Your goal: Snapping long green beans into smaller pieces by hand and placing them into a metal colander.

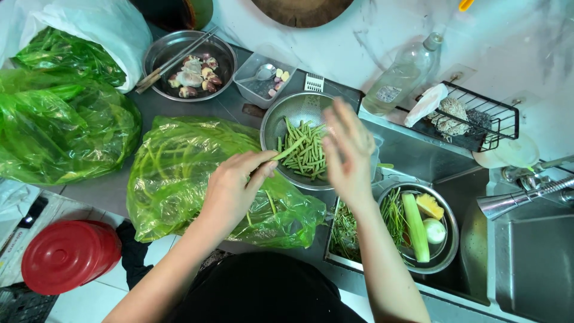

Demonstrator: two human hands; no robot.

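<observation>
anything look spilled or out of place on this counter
Nothing stands out. The cut green stems lie inside the metal colander, the left hand pinches one stem over the green bag, and the right hand hovers open.

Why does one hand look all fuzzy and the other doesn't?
In the head view the right hand is smeared by motion blur above the metal colander, while the left hand, pinching a green stem, looks sharp; soft glare shines on the green plastic bag.

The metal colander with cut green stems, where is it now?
In the head view, the metal colander sits at centre on the counter, just beyond the green plastic bag and beside the sink, under the right hand.
</observation>
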